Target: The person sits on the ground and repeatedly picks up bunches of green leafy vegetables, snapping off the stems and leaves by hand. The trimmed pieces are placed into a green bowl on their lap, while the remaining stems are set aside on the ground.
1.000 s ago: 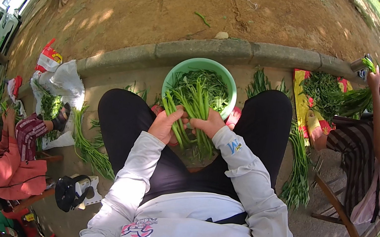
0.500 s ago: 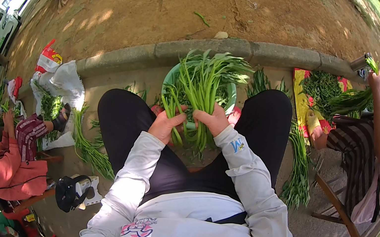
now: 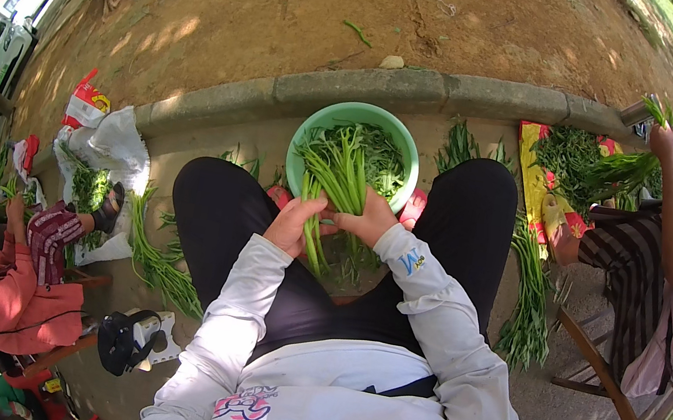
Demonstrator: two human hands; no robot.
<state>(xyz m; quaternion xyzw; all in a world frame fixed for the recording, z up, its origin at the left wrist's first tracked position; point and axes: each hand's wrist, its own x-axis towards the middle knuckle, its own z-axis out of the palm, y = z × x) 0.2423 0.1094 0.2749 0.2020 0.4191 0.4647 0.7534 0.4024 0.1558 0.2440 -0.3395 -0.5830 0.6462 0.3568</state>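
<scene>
Between my knees stands a light green plastic basin (image 3: 360, 111), with green leaves inside it. A bunch of long-stemmed leafy greens, looking like water spinach (image 3: 346, 172), reaches over the near side of the basin. My right hand (image 3: 370, 217) is closed round the larger part of the bunch. Beside it, my left hand (image 3: 291, 225) grips several stems (image 3: 314, 246) whose lower ends point down toward my lap. The two hands almost meet at the basin's near rim, and the finger details between them are partly hidden.
Long greens lie on the ground left (image 3: 154, 260) and right (image 3: 526, 309) of my legs. A stone kerb (image 3: 357, 84) runs beyond the basin. People sit on both sides; the one at right holds greens above a red and yellow sack (image 3: 532, 158). A black bag (image 3: 123, 343) lies at left.
The leafy tops that stood over the basin's far rim have dropped down into it, so that rim now shows. My right hand has moved slightly down and left, nearer my left hand.
</scene>
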